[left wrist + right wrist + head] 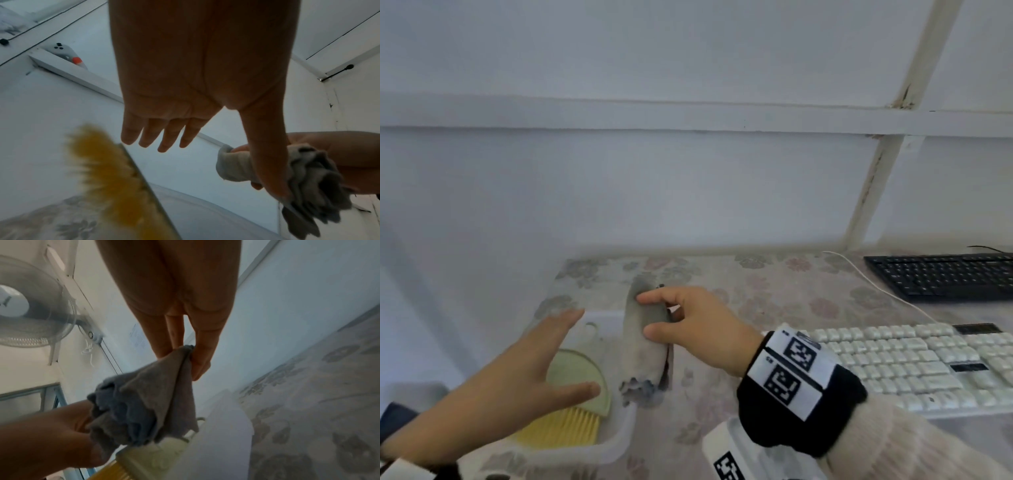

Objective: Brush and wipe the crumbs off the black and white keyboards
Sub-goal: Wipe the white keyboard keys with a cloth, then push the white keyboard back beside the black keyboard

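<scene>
My right hand (698, 329) has its grip pinched on the grey cloth (643, 339), thumb on the near side and fingertips (645, 298) on the far side, holding the bundle above the right rim of the clear plastic tray (619, 442). My left hand (524, 380) has its grip apart, fingers straight and spread over the brush (575, 404) that lies in the tray; in the left wrist view its thumb lies against the cloth, though I cannot tell whether it presses.

I judge this to be the tool-fetching step: cloth in hand, brush not yet gripped, neither keyboard touched. The next move calls for closing the left fingers round the brush's back, then carrying both tools right along the surface to the keys.

The cloth is soft, napped and crumpled into a long roll with a scalloped darker end hanging down. The brush has a smooth pale-green half-round back and stiff yellow bristles fanned toward the near edge. The tray is translucent, with rounded corners, and sits at the near left of the surface. The surface (774, 294) wears a floral cover. The white keyboard (893, 363) lies at the right near edge, with glossy raised caps; the black keyboard (941, 274) sits behind it at the far right corner, low and matte.
</scene>
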A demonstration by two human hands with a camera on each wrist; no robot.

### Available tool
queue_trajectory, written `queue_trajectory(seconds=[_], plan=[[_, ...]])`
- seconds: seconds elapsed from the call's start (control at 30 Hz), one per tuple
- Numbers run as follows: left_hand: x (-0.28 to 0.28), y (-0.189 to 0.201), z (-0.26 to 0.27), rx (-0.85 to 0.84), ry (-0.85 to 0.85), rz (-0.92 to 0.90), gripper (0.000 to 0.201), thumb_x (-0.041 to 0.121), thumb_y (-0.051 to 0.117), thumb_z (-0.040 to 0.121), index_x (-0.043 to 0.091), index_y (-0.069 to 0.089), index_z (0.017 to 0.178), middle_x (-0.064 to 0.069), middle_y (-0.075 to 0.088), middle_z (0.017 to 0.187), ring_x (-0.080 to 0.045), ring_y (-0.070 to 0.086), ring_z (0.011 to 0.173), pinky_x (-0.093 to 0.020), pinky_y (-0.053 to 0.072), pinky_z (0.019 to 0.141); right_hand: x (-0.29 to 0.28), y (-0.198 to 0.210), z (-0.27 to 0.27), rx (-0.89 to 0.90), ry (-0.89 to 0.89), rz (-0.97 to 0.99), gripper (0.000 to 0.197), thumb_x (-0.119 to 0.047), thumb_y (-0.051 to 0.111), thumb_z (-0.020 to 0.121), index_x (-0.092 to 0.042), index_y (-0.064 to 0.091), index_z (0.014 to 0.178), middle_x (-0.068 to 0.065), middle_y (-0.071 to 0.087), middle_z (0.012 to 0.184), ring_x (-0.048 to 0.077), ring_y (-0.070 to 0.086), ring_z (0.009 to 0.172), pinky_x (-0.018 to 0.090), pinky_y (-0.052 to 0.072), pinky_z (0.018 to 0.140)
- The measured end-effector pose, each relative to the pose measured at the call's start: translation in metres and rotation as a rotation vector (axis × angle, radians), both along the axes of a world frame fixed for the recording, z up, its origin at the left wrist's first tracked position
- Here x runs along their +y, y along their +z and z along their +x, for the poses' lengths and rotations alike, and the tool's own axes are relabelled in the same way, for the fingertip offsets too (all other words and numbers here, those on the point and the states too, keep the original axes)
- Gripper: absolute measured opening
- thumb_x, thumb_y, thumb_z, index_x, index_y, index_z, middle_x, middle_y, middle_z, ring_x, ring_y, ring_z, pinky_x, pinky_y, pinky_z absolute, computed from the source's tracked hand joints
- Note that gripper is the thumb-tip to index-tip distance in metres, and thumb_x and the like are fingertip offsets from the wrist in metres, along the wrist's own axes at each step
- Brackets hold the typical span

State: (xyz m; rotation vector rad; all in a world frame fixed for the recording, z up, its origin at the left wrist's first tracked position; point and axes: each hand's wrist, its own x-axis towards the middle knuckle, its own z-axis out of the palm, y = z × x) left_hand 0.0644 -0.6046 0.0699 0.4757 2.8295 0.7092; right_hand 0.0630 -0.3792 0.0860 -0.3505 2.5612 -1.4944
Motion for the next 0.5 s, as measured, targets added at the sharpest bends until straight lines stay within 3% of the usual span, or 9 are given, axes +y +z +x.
queue_trajectory(seconds=[0.07, 0.17, 0.23, 0.3, 0.4, 0.5], plan=[[-0.011, -0.001, -0.001, -0.054, 0.009, 0.028, 0.14, 0.101, 0.037, 0.011, 0.049, -0.001, 0.136, 0.028, 0.012, 0.14, 0.012, 0.015, 0.124, -0.013, 0.017, 0.106, -0.018, -0.005, -0.007, -0.007, 0.017, 0.048, 0.047, -0.014, 0.064, 0.088, -0.017, 0.052, 0.134, 0.004, 0.056, 0.131, 0.011, 0.054, 0.102, 0.025, 0.044, 0.095], [-0.019, -0.005, -0.002, -0.123, -0.024, 0.098, 0.131, 0.094, 0.051, 0.008, 0.066, 0.005, 0.127, 0.028, 0.02, 0.14, 0.022, 0.023, 0.118, -0.006, 0.023, 0.1, -0.034, -0.014, -0.011, -0.016, 0.041, 0.179, 0.048, -0.016, 0.064, 0.088, -0.015, 0.052, 0.135, 0.004, 0.052, 0.136, 0.02, 0.052, 0.118, 0.029, 0.043, 0.101], [-0.026, -0.012, -0.005, -0.176, -0.03, 0.092, 0.147, 0.09, 0.058, 0.01, 0.049, 0.004, 0.14, 0.021, 0.013, 0.149, 0.011, 0.018, 0.131, -0.014, 0.02, 0.109, -0.043, -0.021, -0.01, 0.003, 0.047, 0.264, 0.049, -0.017, 0.065, 0.088, -0.015, 0.052, 0.135, 0.005, 0.051, 0.137, 0.02, 0.051, 0.12, 0.028, 0.04, 0.102], [-0.03, -0.02, -0.009, -0.215, -0.026, 0.053, 0.161, 0.089, 0.059, 0.01, 0.031, -0.003, 0.147, 0.023, 0.003, 0.149, 0.006, 0.008, 0.135, -0.017, 0.013, 0.112, -0.05, -0.025, -0.008, 0.052, 0.086, 0.366, 0.049, -0.017, 0.063, 0.088, -0.013, 0.051, 0.135, 0.007, 0.05, 0.136, 0.021, 0.048, 0.122, 0.028, 0.037, 0.102], [-0.032, -0.024, -0.013, -0.23, -0.023, 0.035, 0.164, 0.09, 0.056, 0.009, 0.028, -0.006, 0.147, 0.022, 0.002, 0.148, 0.008, 0.007, 0.132, -0.014, 0.012, 0.11, -0.055, -0.03, -0.01, 0.111, 0.155, 0.521, 0.047, -0.016, 0.06, 0.09, -0.011, 0.05, 0.136, 0.011, 0.051, 0.133, 0.026, 0.043, 0.122, 0.032, 0.033, 0.101], [-0.033, -0.027, -0.017, -0.219, -0.026, 0.025, 0.163, 0.093, 0.054, 0.011, 0.028, -0.006, 0.148, 0.018, 0.002, 0.153, 0.007, 0.009, 0.133, -0.016, 0.012, 0.112, -0.057, -0.036, -0.012, 0.133, 0.169, 0.694, 0.043, -0.02, 0.058, 0.09, -0.015, 0.052, 0.133, 0.012, 0.055, 0.124, 0.032, 0.037, 0.114, 0.038, 0.033, 0.088]])
